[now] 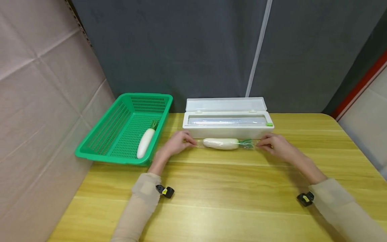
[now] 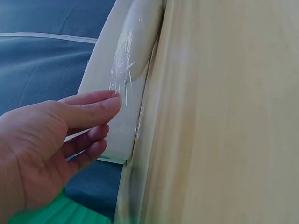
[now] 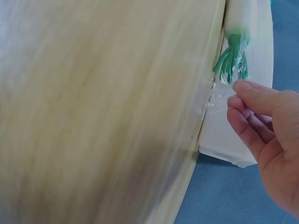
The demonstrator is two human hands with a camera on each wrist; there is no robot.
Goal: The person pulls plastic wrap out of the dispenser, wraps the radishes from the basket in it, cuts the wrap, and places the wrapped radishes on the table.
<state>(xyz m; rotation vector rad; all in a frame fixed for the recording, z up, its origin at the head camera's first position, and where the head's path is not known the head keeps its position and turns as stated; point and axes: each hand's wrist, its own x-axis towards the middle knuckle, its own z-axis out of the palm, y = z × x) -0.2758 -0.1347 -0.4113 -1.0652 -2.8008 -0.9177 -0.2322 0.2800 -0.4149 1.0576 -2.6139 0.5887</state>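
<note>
A white radish (image 1: 222, 144) with green leaf stubs lies sideways in front of the white box, wrapped in clear plastic film (image 2: 125, 70). At its rounded tip, my left hand (image 1: 179, 143) pinches the twisted film end between thumb and forefinger. On the leafy side, my right hand (image 1: 276, 145) pinches the other film end just past the green stubs (image 3: 232, 63). The film stretches between both hands, with the radish in the middle. Behind it, the cling film box (image 1: 228, 131) has its lid (image 1: 225, 104) raised and a film roll (image 1: 226, 121) inside.
A green plastic basket (image 1: 113, 156) stands at the left, holding a second white radish (image 1: 145, 143). A dark grey cloth panel (image 1: 181, 50) rises behind the wooden table (image 1: 217, 201). A small green slider (image 1: 269, 124) sits at the box's right end.
</note>
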